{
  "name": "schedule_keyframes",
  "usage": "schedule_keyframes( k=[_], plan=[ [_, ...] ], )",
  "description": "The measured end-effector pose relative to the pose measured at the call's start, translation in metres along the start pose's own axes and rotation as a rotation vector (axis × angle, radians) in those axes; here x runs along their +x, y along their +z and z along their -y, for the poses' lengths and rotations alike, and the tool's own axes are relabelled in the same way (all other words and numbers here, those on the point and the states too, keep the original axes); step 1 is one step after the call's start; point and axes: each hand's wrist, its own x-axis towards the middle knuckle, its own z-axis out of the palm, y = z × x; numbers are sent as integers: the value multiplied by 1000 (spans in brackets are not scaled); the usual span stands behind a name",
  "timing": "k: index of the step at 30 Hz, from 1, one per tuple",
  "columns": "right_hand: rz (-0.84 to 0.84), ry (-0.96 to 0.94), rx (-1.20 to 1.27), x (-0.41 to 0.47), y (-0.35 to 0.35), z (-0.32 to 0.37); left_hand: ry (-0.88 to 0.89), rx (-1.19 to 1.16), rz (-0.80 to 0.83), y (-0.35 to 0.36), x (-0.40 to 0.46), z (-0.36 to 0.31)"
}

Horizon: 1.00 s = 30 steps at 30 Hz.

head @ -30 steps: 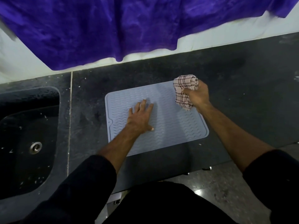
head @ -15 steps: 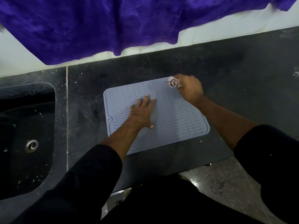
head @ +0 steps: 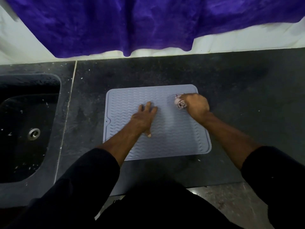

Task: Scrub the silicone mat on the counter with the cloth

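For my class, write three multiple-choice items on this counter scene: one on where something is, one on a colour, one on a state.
1. Where does the sink lie relative to the silicone mat?
A. left
B. right
C. on it

2. What colour is the fabric hanging above the counter?
A. red
B. purple
C. yellow

3. What is the left hand doing?
A. gripping the cloth
B. resting flat on the mat
C. hanging off the counter

Key: 1 A, the sink sits left of the silicone mat. 2 B, the fabric is purple. 3 B, the left hand lies flat; the right hand grips the cloth.

Home kitchen, dark speckled stone counter (head: pixel 231 96), inset black sink (head: pixel 24 129) with steel drain (head: pixel 34 133)
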Motion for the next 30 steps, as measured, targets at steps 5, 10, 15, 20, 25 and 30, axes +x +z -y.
schedule_keyframes(
  k=[5, 10, 15, 20, 25, 30],
  plan=[
    [-76, 28, 62, 14, -14, -1, -27, -12, 9, -1, 3, -2],
    [-60, -172, 77, 39, -6, 56, -54, -25, 5, -2, 3, -4],
    [-33, -137, -19, 38, 2, 34, -44, -44, 20, -2, 2, -1],
    [-38, -22, -13, 41, -12, 0, -51, -51, 27, -4, 3, -3],
    [-73, -90, 108, 55, -12, 42, -67, -50, 41, -4, 5, -6],
    [-22, -198, -11, 52, -11, 42, -43, -53, 24, -3, 6, -2]
  ],
)
